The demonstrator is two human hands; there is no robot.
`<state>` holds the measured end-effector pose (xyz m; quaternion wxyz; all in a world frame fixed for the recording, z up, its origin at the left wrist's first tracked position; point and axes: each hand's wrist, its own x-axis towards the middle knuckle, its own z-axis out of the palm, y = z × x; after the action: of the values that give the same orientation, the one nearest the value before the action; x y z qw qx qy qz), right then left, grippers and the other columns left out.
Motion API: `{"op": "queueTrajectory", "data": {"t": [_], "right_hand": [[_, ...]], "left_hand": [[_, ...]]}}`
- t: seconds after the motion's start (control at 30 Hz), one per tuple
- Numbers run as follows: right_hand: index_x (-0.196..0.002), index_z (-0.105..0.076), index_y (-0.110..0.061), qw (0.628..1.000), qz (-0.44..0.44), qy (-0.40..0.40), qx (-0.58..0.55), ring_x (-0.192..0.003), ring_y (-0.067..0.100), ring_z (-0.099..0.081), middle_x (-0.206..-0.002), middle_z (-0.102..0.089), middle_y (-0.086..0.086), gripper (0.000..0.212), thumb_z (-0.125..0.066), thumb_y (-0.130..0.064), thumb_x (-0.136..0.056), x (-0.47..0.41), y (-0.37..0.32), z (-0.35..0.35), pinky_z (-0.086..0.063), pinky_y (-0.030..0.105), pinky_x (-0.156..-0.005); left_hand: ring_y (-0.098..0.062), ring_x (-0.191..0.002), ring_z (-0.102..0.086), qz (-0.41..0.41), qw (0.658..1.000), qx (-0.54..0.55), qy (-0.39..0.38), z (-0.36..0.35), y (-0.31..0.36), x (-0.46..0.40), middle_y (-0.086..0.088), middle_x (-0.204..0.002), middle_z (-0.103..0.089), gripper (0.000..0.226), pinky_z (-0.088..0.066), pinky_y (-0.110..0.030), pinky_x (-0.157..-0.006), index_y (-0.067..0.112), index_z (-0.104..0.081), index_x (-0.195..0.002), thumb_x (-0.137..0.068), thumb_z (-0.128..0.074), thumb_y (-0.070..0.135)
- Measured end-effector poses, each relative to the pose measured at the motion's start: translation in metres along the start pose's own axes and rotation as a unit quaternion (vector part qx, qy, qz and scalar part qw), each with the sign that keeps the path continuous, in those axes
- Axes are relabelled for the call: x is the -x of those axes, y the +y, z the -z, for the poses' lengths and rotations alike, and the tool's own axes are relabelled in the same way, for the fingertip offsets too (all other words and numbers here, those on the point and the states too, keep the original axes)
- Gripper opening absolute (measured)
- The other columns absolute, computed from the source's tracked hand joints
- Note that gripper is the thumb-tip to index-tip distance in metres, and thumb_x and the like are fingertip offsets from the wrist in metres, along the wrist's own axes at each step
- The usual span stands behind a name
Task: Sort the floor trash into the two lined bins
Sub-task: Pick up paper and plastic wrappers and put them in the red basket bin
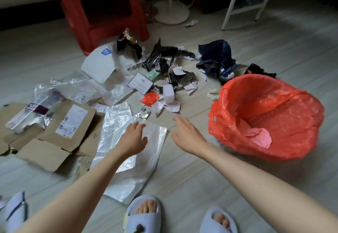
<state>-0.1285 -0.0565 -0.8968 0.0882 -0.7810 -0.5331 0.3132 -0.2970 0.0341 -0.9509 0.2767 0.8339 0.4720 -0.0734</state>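
Slippers (pixel 144 212) are sitting nearest; both hands are hanging open, left hand (pixel 132 137) over clear plastic bag (pixel 128 159), right hand (pixel 188 134) beside the red-lined bin (pixel 265 115).

Bare floor (pixel 192 174) between clear plastic sheet (pixel 128 168) and red-lined bin (pixel 265 115).

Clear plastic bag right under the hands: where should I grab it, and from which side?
Pinch the far edge of the clear plastic bag, near its upper right corner. That edge lies bare on the floor, just ahead of the left hand and right hand, both open. Come from above; the bag lies flat, so gather a fold first, probably.
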Motion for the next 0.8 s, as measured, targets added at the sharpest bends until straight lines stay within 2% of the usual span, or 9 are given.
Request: {"op": "queueTrajectory", "data": {"t": [0.13, 0.23, 0.37, 0.47, 0.53, 0.6, 0.67, 0.7, 0.8], "right_hand": [[-0.141, -0.030, -0.006, 0.981, -0.131, -0.061, -0.127, -0.131, 0.032, -0.039, -0.142, -0.038, 0.016, 0.057, -0.051, -0.027, -0.092, -0.051, -0.003, -0.054, -0.034, 0.032, -0.103], [-0.137, -0.035, -0.005, 0.955, -0.207, -0.068, -0.202, -0.128, 0.031, -0.041, -0.138, -0.044, 0.015, 0.062, -0.059, -0.033, -0.087, -0.078, 0.003, -0.096, -0.039, 0.033, -0.102], [-0.131, -0.039, 0.002, 0.935, -0.282, -0.061, -0.207, -0.129, 0.031, -0.039, -0.136, -0.042, 0.019, 0.068, -0.063, -0.040, -0.084, -0.082, 0.005, -0.149, -0.040, 0.038, -0.103], [-0.130, -0.042, 0.000, 0.923, -0.285, -0.029, -0.257, -0.119, 0.033, -0.051, -0.131, -0.050, 0.016, 0.075, -0.067, -0.046, -0.077, -0.090, 0.002, -0.169, -0.046, 0.043, -0.097], [-0.138, -0.036, -0.005, 0.885, -0.291, -0.067, -0.357, -0.115, 0.028, -0.055, -0.133, -0.050, 0.009, 0.083, -0.066, -0.050, -0.074, -0.093, -0.003, -0.173, -0.048, 0.043, -0.097], [-0.130, -0.046, -0.009, 0.855, -0.285, -0.083, -0.424, -0.110, 0.020, -0.058, -0.127, -0.056, 0.005, 0.069, -0.064, -0.048, -0.076, -0.094, -0.007, -0.174, -0.049, 0.034, -0.092], [-0.116, -0.057, -0.008, 0.881, -0.246, -0.040, -0.403, -0.102, 0.020, -0.061, -0.113, -0.065, 0.008, 0.039, -0.060, -0.033, -0.086, -0.092, -0.010, -0.169, -0.049, 0.031, -0.086], [-0.118, -0.056, -0.007, 0.894, -0.235, -0.002, -0.381, -0.105, 0.023, -0.061, -0.112, -0.065, 0.009, 0.034, -0.057, -0.026, -0.089, -0.090, -0.011, -0.166, -0.048, 0.033, -0.089], [-0.134, -0.043, -0.007, 0.921, -0.190, 0.134, -0.311, -0.122, 0.024, -0.049, -0.131, -0.051, 0.010, 0.048, -0.057, -0.016, -0.090, -0.079, -0.007, -0.155, -0.038, 0.031, -0.103]], "left_hand": [[-0.035, -0.144, -0.001, 0.111, 0.991, -0.031, -0.066, -0.008, -0.068, -0.008, -0.017, -0.156, 0.001, 0.087, -0.016, -0.048, -0.116, 0.020, -0.007, -0.149, -0.084, -0.061, 0.041], [-0.040, -0.141, 0.016, 0.174, 0.977, 0.025, -0.118, -0.021, -0.099, -0.016, -0.016, -0.152, 0.025, 0.118, -0.006, -0.054, -0.116, 0.027, 0.015, -0.146, -0.071, -0.072, 0.051], [-0.044, -0.139, 0.018, 0.242, 0.956, 0.083, -0.141, -0.053, -0.114, -0.013, -0.019, -0.148, 0.033, 0.134, -0.006, -0.058, -0.114, 0.029, 0.026, -0.142, -0.062, -0.078, 0.054], [-0.041, -0.142, 0.004, 0.252, 0.957, 0.068, -0.128, -0.067, -0.110, -0.015, -0.014, -0.154, 0.018, 0.131, -0.014, -0.060, -0.110, 0.038, 0.023, -0.141, -0.060, -0.079, 0.053], [-0.038, -0.138, -0.014, 0.239, 0.963, 0.029, -0.118, -0.073, -0.102, -0.017, -0.016, -0.153, -0.005, 0.130, -0.019, -0.057, -0.107, 0.038, 0.018, -0.142, -0.057, -0.079, 0.056], [-0.034, -0.130, -0.029, 0.206, 0.970, -0.017, -0.127, -0.080, -0.092, -0.016, -0.015, -0.143, -0.023, 0.126, -0.025, -0.051, -0.104, 0.036, 0.012, -0.144, -0.058, -0.078, 0.056], [-0.031, -0.122, -0.037, 0.159, 0.978, -0.042, -0.131, -0.086, -0.084, -0.015, -0.013, -0.133, -0.037, 0.112, -0.028, -0.047, -0.099, 0.031, 0.002, -0.145, -0.066, -0.075, 0.048], [-0.030, -0.119, -0.040, 0.134, 0.982, -0.049, -0.121, -0.087, -0.081, -0.015, -0.012, -0.129, -0.043, 0.099, -0.029, -0.045, -0.095, 0.029, -0.006, -0.145, -0.071, -0.071, 0.041], [-0.030, -0.106, -0.048, 0.078, 0.995, -0.063, -0.025, -0.083, -0.075, -0.018, -0.007, -0.111, -0.061, 0.051, -0.027, -0.037, -0.079, 0.021, -0.038, -0.127, -0.079, -0.056, 0.021]]}}
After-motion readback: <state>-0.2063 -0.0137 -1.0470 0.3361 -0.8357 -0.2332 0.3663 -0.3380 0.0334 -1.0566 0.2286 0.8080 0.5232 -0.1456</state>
